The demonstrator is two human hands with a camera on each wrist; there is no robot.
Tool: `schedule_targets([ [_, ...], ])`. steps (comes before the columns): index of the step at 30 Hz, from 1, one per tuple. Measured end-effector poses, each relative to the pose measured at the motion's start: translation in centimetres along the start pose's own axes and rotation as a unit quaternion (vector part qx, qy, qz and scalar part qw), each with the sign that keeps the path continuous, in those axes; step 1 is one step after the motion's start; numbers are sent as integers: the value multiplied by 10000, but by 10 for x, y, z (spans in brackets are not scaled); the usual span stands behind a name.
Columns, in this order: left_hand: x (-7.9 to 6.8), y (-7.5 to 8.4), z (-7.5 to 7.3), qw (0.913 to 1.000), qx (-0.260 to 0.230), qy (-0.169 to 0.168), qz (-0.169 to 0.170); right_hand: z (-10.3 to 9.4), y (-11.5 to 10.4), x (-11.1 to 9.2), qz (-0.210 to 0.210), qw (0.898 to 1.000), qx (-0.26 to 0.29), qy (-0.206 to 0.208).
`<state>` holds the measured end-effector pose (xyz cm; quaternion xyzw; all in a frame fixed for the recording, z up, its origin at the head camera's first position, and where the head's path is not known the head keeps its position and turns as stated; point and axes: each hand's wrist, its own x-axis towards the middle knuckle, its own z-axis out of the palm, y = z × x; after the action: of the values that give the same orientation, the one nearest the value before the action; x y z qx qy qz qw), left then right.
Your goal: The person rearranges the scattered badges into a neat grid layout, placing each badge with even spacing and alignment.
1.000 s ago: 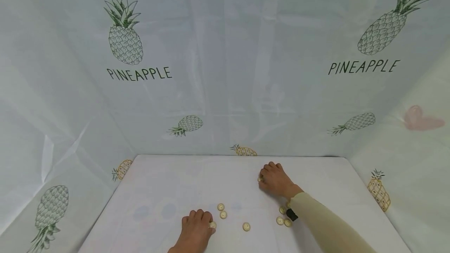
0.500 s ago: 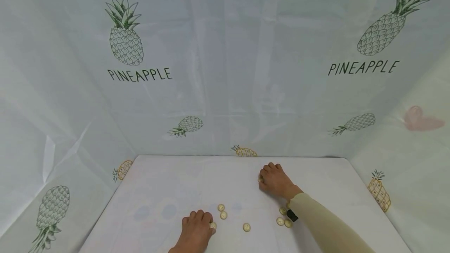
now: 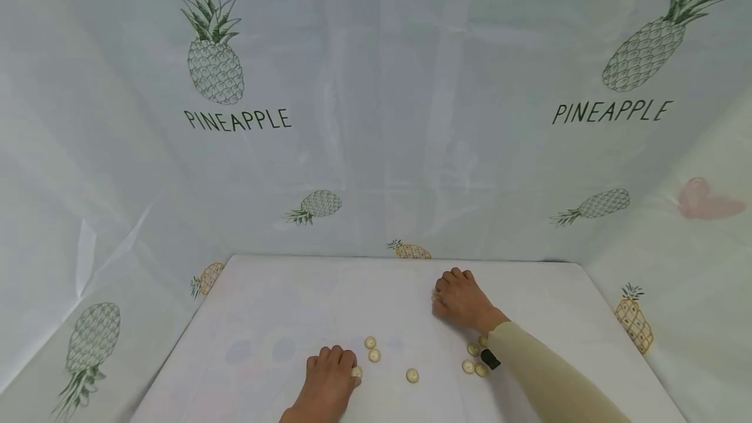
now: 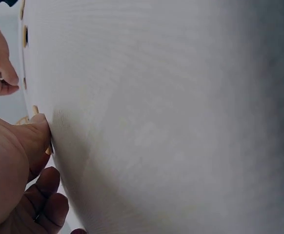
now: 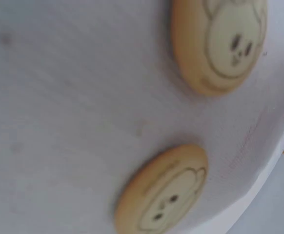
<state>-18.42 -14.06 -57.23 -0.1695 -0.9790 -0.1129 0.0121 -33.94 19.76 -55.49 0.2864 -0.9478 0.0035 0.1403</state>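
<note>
On the white table, several small round wooden discs lie face up. My left hand is low in the head view, pinching one wooden disc at the tabletop. In the left wrist view its thumb covers most of that disc. Farther back and to the right, my right hand holds another disc, mostly hidden by the fingers. Close up in the right wrist view are two discs, one disc and a lower disc, both printed with animal faces.
Two discs lie just right of my left hand, and a single disc sits between the hands. Several discs cluster by a small black object beside the right sleeve. A pineapple-print sheet encloses the table.
Both hands stay in place on their discs. The head view has shifted slightly. The disc in my right hand shows a little less clearly.
</note>
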Motion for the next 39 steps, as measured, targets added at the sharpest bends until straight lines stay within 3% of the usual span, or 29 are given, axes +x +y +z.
schedule_targets([
  [11, -2, 3, -3, 9996, 235, 95, 141, -12, 0, -25, 71, 9991, 17, 419],
  [21, -2, 2, 0, 9992, 244, 243, 213, -34, 23, -78, 347, 9974, 70, 634],
  [26, -4, 3, -1, 9992, 253, 272, 163, -35, 29, -106, 488, 9967, 28, 647],
  [32, -4, 2, 3, 9992, 218, 310, 130, -31, 28, -127, 410, 9980, 19, 488],
  [39, -4, 5, 1, 9993, 143, 337, 102, -27, 22, -132, 75, 9989, -119, 457],
])
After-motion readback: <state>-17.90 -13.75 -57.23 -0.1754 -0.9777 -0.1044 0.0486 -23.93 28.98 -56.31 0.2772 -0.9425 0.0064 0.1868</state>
